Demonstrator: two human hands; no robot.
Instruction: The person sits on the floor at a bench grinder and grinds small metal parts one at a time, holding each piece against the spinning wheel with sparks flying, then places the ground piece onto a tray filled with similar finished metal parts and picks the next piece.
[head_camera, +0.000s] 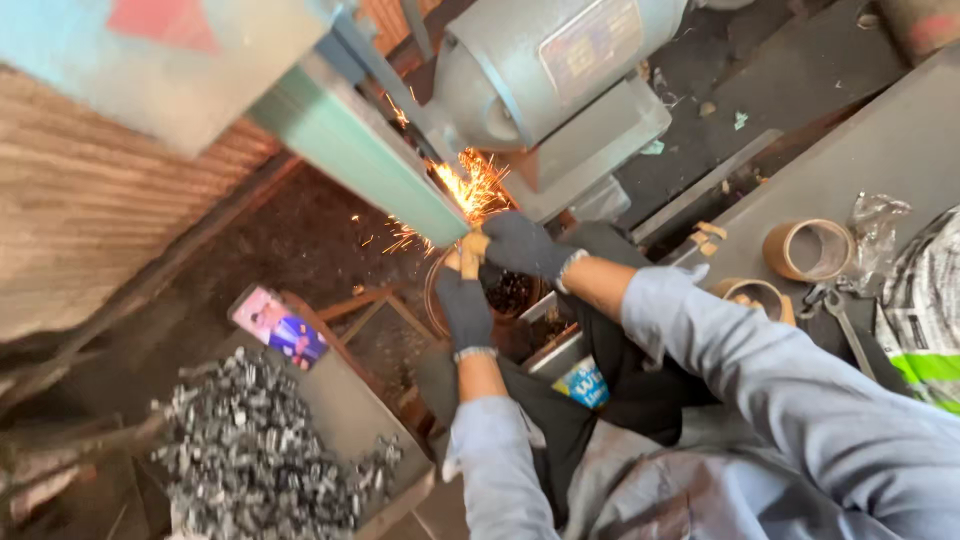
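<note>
Metal and stiff, the small workpiece is pinched by both gloved hands, left hand and right hand, below the sparking grinder.

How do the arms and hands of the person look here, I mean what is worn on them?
Both hands wear dark grey knitted work gloves with pale ribbed cuffs: the left hand and the right hand. Both arms have light blue long sleeves, pushed up so the forearms are bare between cuff and sleeve. The sleeve cloth looks creased and a little stained. No watch or jewellery shows.
</note>
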